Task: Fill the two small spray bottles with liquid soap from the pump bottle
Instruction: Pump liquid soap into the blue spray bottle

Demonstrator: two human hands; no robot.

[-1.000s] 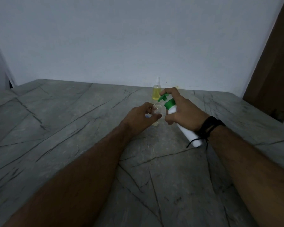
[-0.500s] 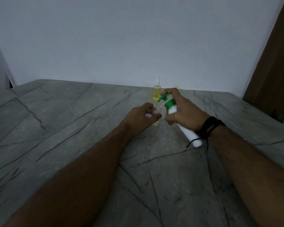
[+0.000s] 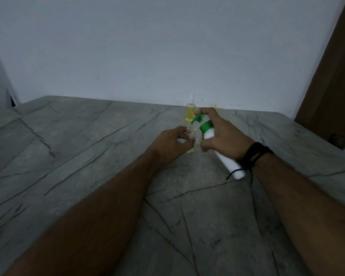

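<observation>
My left hand [image 3: 172, 143] holds a small clear spray bottle [image 3: 191, 136] upright on the table, its neck uncapped and a little yellow liquid at its bottom. My right hand [image 3: 223, 136] grips a white pump bottle [image 3: 227, 162] with a green pump head [image 3: 202, 121], tilted so the nozzle sits at the small bottle's mouth. My forefinger rests on top of the pump head. Behind them a second small spray bottle [image 3: 190, 110] stands capped near the wall, filled with yellow liquid.
The grey stone table [image 3: 78, 156] with dark veins stretches wide to the left and front. A white wall runs along its far edge. A brown wooden panel [image 3: 335, 76] stands at the right. A black cord bracelet [image 3: 253, 156] is on my right wrist.
Both hands and the bottles stay almost where they were. The pump nozzle remains at the small bottle's mouth.
</observation>
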